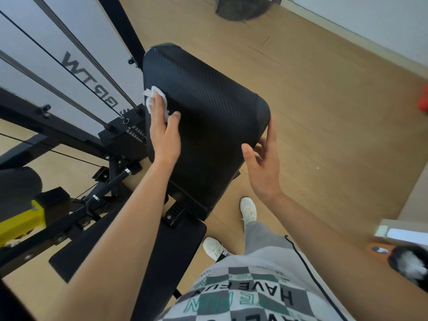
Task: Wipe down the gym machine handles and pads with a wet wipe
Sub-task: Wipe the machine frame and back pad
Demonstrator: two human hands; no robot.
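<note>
Head view: a person stood over a gym machine's black pad [208, 117].
Writing: "BRTW" ran along the white panel [76, 72] behind the cables; the checked shirt [243, 290] read "HAVE FUN".
Pad: long axis ran from the person's waist away toward the picture's top, ribbed face toward the camera.
Left hand [162, 133]: flat, fingers straight, pressed a white wipe [154, 98] on the pad's left edge.
Right hand [264, 165]: clasped the pad's right edge, thumb on its face.
</note>
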